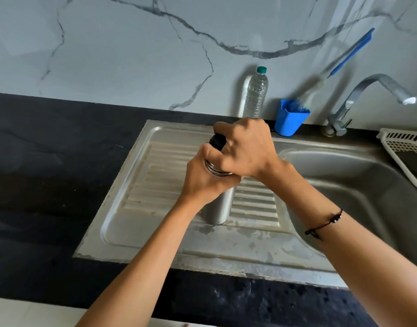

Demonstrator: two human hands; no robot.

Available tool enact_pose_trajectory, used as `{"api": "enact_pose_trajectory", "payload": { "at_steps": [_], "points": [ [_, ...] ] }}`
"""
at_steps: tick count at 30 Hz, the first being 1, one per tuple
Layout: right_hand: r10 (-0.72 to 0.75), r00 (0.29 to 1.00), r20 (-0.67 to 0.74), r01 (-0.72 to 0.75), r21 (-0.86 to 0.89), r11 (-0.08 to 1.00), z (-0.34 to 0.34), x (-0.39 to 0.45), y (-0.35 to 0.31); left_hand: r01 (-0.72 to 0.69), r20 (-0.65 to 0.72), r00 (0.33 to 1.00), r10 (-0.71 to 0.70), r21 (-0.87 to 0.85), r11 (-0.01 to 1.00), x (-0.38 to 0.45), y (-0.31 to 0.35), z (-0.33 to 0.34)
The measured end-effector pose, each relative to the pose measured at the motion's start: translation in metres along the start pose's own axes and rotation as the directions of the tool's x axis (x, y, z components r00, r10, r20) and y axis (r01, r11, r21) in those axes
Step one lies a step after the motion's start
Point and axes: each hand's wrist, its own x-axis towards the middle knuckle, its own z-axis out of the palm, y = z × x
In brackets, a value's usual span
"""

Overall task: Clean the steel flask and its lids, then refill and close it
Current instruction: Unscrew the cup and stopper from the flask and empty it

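Observation:
A steel flask (pixel 220 206) stands upright on the ribbed drainboard (pixel 155 175) of the steel sink. My left hand (pixel 202 178) grips the flask just below its neck. Over the top, my right hand (pixel 245 149) is curled round the black lid (pixel 217 141), which shows between my fingers. Both hands hide the flask's upper part.
A clear plastic water bottle (pixel 256 93) with a green cap stands against the marble wall. Beside it is a blue cup (pixel 289 119) holding a blue-handled brush (pixel 351 54). The tap (pixel 368 90) arches over the basin (pixel 344 180). A white rack (pixel 408 152) lies at the right edge.

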Motion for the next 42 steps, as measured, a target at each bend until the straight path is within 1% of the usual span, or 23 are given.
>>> {"api": "enact_pose_trajectory", "payload": {
  "at_steps": [3,7,11,14,16,17,18,21,22,23,25,26,27,30,32,33,35,36,37,38,39,40,42],
  "points": [
    [-0.103,0.989,0.108,0.094,0.089,0.992,-0.002,0.005,0.009,-0.035,0.011,0.999,0.035,-0.033,0.999,0.002,-0.003,-0.001],
    [-0.325,0.91,0.257,0.272,0.223,0.936,-0.01,0.012,0.022,-0.106,0.043,0.993,0.113,-0.139,0.985,0.0,-0.002,-0.002],
    [-0.508,0.796,0.329,0.458,0.221,0.861,-0.018,0.022,0.027,-0.126,0.063,0.988,0.139,-0.174,0.977,0.0,0.001,-0.002],
    [-0.64,0.678,0.361,0.63,0.164,0.759,-0.024,0.032,0.029,-0.108,0.094,0.988,0.126,-0.179,0.978,0.001,0.0,-0.004],
    [-0.678,0.61,0.411,0.7,0.122,0.704,-0.03,0.035,0.029,-0.095,0.107,0.987,0.115,-0.178,0.979,0.002,-0.001,-0.005],
    [-0.667,0.605,0.435,0.711,0.082,0.698,-0.032,0.034,0.03,-0.092,0.11,0.988,0.112,-0.176,0.98,0.002,-0.002,-0.005],
    [-0.635,0.625,0.455,0.705,0.021,0.709,-0.035,0.033,0.028,-0.092,0.111,0.987,0.113,-0.176,0.98,0.003,-0.002,-0.004],
    [-0.42,0.765,0.488,0.587,-0.262,0.766,-0.038,0.022,0.01,-0.105,0.101,0.987,0.125,-0.182,0.978,0.003,-0.003,-0.004],
    [-0.336,0.796,0.504,0.534,-0.323,0.781,-0.037,0.018,0.004,-0.107,0.096,0.987,0.126,-0.183,0.977,0.003,-0.004,-0.004],
    [-0.268,0.814,0.515,0.485,-0.35,0.801,-0.035,0.016,0.0,-0.108,0.099,0.987,0.128,-0.184,0.977,0.003,-0.004,-0.004],
    [-0.247,0.829,0.502,0.434,-0.298,0.85,-0.033,0.017,0.001,-0.106,0.107,0.986,0.127,-0.179,0.978,0.003,-0.004,-0.004],
    [-0.275,0.828,0.488,0.428,-0.235,0.873,-0.034,0.018,0.005,-0.1,0.104,0.987,0.12,-0.178,0.979,0.003,-0.003,-0.004],
    [-0.308,0.805,0.507,0.435,-0.152,0.888,-0.036,0.02,0.01,-0.098,0.1,0.988,0.117,-0.18,0.979,0.002,-0.002,-0.005],
    [-0.409,0.662,0.628,0.441,0.115,0.89,-0.047,0.023,0.021,-0.123,0.096,0.985,0.142,-0.184,0.975,0.001,0.0,-0.006],
    [-0.424,0.619,0.661,0.423,0.175,0.889,-0.053,0.023,0.022,-0.136,0.088,0.984,0.154,-0.183,0.974,0.0,0.0,-0.006],
    [-0.415,0.62,0.666,0.4,0.187,0.897,-0.056,0.022,0.021,-0.136,0.087,0.984,0.154,-0.187,0.973,0.0,0.001,-0.006],
    [-0.337,0.666,0.665,0.303,0.172,0.937,-0.058,0.02,0.018,-0.117,0.089,0.987,0.137,-0.204,0.972,0.0,-0.001,-0.005],
    [-0.249,0.703,0.666,0.257,0.088,0.962,-0.057,0.019,0.016,-0.109,0.09,0.987,0.131,-0.209,0.972,0.0,-0.002,-0.005],
    [-0.15,0.736,0.66,0.24,-0.047,0.97,-0.055,0.02,0.013,-0.106,0.092,0.988,0.128,-0.211,0.972,0.0,-0.002,-0.005],
    [-0.085,0.762,0.641,0.253,-0.174,0.952,-0.052,0.02,0.01,-0.103,0.093,0.988,0.124,-0.205,0.973,0.0,-0.002,-0.005],
    [-0.069,0.78,0.622,0.277,-0.245,0.929,-0.049,0.021,0.007,-0.098,0.096,0.988,0.118,-0.196,0.976,0.001,-0.002,-0.005],
    [-0.091,0.784,0.615,0.304,-0.251,0.919,-0.047,0.021,0.004,-0.09,0.1,0.989,0.11,-0.186,0.978,0.001,-0.003,-0.005],
    [-0.153,0.742,0.652,0.299,-0.117,0.947,-0.047,0.023,0.003,-0.086,0.109,0.988,0.106,-0.176,0.981,0.0,-0.001,-0.005]
  ]
}}
